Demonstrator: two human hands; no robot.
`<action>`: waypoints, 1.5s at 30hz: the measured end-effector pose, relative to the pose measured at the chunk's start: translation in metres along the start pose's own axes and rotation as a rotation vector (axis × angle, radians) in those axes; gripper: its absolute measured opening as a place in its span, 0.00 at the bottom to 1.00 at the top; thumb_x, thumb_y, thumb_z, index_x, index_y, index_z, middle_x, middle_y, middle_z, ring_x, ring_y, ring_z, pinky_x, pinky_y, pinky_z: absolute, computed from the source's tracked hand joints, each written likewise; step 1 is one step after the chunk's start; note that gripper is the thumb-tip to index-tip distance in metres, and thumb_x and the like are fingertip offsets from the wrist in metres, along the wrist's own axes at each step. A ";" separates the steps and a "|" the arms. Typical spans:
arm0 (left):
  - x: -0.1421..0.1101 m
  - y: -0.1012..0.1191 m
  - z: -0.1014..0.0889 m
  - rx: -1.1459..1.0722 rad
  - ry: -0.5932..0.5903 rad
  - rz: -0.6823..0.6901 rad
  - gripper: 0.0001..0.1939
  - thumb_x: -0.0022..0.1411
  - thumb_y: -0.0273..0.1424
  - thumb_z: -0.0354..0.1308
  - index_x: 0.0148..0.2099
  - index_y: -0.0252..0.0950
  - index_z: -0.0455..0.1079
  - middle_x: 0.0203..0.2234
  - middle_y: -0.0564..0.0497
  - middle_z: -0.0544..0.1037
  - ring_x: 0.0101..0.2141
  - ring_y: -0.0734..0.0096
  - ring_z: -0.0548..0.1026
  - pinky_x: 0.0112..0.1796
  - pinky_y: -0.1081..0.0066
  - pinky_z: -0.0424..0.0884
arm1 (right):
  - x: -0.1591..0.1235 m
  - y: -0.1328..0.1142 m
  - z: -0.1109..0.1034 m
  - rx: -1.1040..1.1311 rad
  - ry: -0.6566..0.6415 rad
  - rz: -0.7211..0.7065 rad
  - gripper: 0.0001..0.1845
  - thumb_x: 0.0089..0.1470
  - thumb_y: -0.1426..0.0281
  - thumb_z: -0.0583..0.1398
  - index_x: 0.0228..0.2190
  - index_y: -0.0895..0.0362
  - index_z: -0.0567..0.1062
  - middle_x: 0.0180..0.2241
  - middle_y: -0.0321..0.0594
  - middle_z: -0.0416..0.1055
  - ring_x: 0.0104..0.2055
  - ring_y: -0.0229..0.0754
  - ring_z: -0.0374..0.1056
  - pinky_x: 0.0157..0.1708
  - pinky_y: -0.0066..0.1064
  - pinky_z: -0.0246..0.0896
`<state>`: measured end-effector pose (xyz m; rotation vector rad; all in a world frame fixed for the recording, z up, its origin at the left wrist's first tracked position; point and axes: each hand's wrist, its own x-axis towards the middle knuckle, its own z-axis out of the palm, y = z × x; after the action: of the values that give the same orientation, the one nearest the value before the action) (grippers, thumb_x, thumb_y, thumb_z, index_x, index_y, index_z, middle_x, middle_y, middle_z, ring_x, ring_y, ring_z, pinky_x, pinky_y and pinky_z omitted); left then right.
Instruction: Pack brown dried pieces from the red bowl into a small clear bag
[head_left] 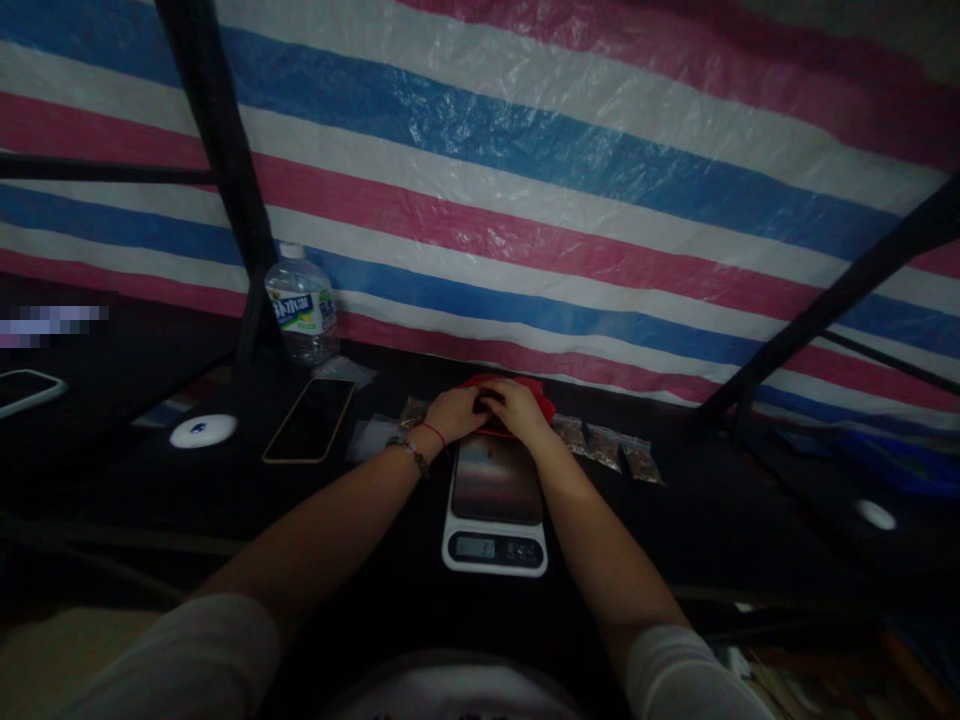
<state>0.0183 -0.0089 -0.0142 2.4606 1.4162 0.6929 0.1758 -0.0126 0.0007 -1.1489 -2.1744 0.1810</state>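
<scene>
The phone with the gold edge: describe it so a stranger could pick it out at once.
Start at the striped tarp and drop to the water bottle on the dark table. The phone lies flat just in front of it, left of the scale. Its gold rim and dark screen distinguish it from the white-edged phone far left.

Bench (675, 520): dark, near black, set against a striped tarpaulin; we see little of its surface in the dim light.

We list what lies on it:
- kitchen scale (495, 510), white body, dark platform, lit display, at centre;
- red container (536, 398) just behind the scale, largely covered;
- small clear packets (606, 447) of brownish matter in a row to its right, one more packet (412, 411) to its left;
- phone (309, 420), face up, left of centre;
- water bottle (301, 305), upright, behind the phone;
- white round disc (203, 431), further left;
- second phone (26, 388) at the far left edge.
</scene>
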 end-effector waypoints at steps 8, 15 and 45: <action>0.000 -0.004 0.001 -0.094 0.025 0.072 0.19 0.57 0.39 0.55 0.49 0.39 0.70 0.41 0.46 0.78 0.40 0.61 0.76 0.41 0.68 0.69 | -0.001 -0.001 -0.003 0.004 0.114 0.034 0.11 0.51 0.75 0.60 0.37 0.57 0.77 0.38 0.42 0.75 0.42 0.42 0.69 0.46 0.34 0.62; -0.001 -0.006 -0.002 -0.163 0.150 0.025 0.23 0.58 0.36 0.55 0.56 0.38 0.65 0.47 0.45 0.76 0.46 0.61 0.73 0.48 0.67 0.67 | -0.004 0.003 -0.017 -0.093 0.100 0.148 0.12 0.53 0.76 0.55 0.36 0.57 0.78 0.37 0.43 0.76 0.41 0.43 0.70 0.45 0.34 0.62; -0.004 0.000 -0.003 -0.153 0.041 0.195 0.34 0.58 0.34 0.56 0.64 0.33 0.52 0.54 0.40 0.69 0.51 0.58 0.71 0.52 0.63 0.64 | -0.010 -0.009 -0.022 0.020 0.161 0.184 0.06 0.49 0.72 0.60 0.31 0.56 0.78 0.32 0.40 0.76 0.35 0.42 0.70 0.39 0.32 0.63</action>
<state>0.0152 -0.0124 -0.0129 2.4964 1.1000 0.8623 0.1869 -0.0298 0.0167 -1.3065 -1.9227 0.1827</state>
